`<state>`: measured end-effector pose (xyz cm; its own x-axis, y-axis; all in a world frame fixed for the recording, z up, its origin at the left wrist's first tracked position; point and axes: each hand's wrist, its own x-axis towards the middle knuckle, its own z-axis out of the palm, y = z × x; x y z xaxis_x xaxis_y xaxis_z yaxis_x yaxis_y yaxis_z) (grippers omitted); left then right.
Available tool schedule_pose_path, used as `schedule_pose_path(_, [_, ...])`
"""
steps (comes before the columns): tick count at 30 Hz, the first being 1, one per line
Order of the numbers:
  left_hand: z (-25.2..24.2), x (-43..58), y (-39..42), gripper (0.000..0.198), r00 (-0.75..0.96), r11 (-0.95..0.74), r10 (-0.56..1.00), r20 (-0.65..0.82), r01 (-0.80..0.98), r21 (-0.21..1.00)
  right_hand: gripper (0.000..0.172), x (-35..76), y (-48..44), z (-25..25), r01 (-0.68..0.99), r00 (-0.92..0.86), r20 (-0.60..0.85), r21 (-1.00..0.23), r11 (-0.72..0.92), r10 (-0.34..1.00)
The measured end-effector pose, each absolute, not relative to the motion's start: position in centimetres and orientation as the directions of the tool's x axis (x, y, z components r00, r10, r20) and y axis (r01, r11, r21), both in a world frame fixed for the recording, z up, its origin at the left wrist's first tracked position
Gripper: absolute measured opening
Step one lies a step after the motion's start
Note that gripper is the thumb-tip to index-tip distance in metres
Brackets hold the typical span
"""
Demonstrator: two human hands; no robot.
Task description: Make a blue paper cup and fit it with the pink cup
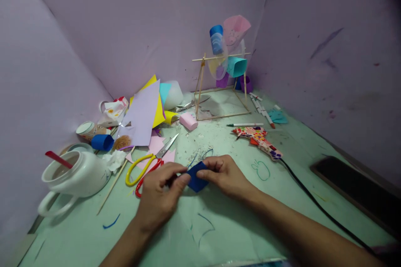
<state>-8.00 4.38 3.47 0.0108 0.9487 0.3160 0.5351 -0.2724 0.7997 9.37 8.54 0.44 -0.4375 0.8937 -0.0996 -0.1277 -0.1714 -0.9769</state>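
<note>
A small piece of dark blue paper [196, 179] is pinched between both hands just over the table. My left hand [166, 190] grips its left edge with thumb and fingers. On the opposite side, my right hand [221, 173] holds the upper right edge, thumb on the near face. Scissors [150, 167] with one yellow and one red handle lie open beside my left hand, over scraps of pink paper [156, 144]. To the right of my right hand rests a flower-patterned glue gun [260, 139] with a black cord.
At the back stands a stick frame [200, 87] with a wheel of coloured paper cups. A white teapot [89, 175], a blue paper roll [102, 143] and lilac paper [140, 110] are on the left. Markers [260, 106] lie back right, near a dark phone-like slab [351, 192].
</note>
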Motion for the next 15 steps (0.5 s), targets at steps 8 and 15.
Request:
schedule_pose_path(8, [1.9, -13.2, 6.8, 0.046, -0.031, 0.028, 0.999, 0.036, 0.997, 0.077, 0.016, 10.1, 9.3, 0.7, -0.197, -0.392, -0.163, -0.947, -0.256, 0.906])
schedule_pose_path(15, [2.3, -12.9, 7.6, 0.049, -0.125, 0.126, 0.992, -0.036, 0.992, 0.031, 0.024, 10.8, 8.7, 0.4, -0.227, -0.395, -0.129, -0.946, -0.232, 0.910])
